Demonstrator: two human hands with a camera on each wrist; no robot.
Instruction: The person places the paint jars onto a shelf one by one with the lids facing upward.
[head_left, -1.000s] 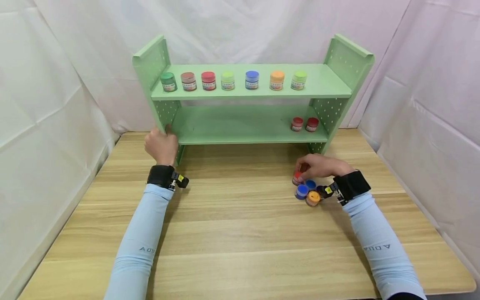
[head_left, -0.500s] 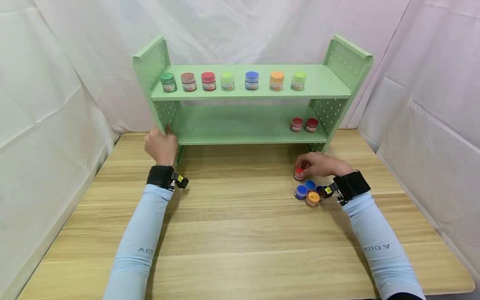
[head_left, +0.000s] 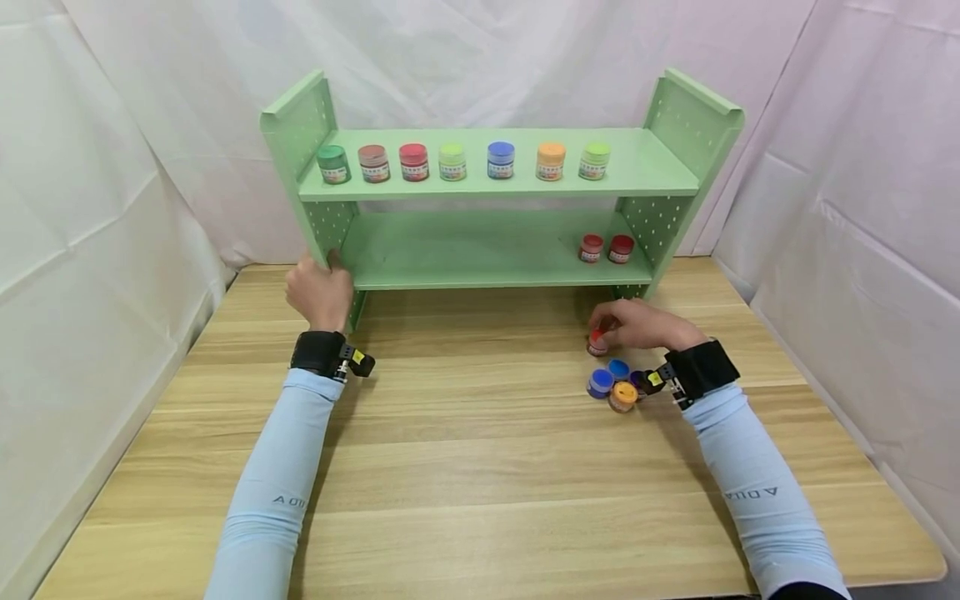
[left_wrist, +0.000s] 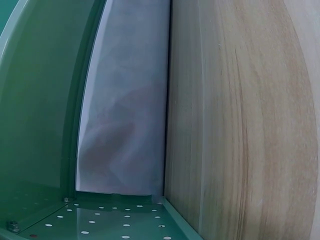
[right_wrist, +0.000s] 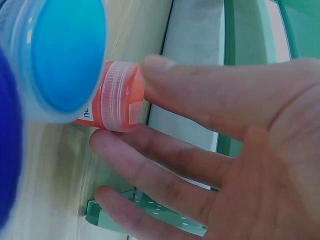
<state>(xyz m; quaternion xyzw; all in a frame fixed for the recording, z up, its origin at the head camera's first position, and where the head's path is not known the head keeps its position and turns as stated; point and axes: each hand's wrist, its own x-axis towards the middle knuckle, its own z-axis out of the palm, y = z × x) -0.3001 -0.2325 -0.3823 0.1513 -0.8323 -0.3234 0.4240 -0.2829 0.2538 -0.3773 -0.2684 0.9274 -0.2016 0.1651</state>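
At the left end of the green two-tier shelf (head_left: 495, 287), my left hand (head_left: 320, 292) grips the side panel, thumb on the inner face; the other fingers are partly hidden. On the table below the shelf's right end, my right hand (head_left: 637, 323) pinches a small red paint jar (head_left: 597, 343) between thumb and fingers. In the right wrist view, the thumb and fingers sit around the clear lid of that red jar (right_wrist: 120, 95). Just nearer than it stand two blue jars (head_left: 600, 383), an orange jar (head_left: 623, 397) and a dark jar partly hidden by the wrist camera.
Along the upper tier stands a row of several jars, from a dark green jar (head_left: 333, 164) to a light green jar (head_left: 594, 161). Two red jars (head_left: 591, 248) stand at the right of the lower tier. White curtains (head_left: 855, 208) surround the wooden table (head_left: 465, 467).
My right hand has shifted the red jar slightly away from me, widening its gap from the blue, orange and dark jars. The left hand keeps its grip on the shelf.
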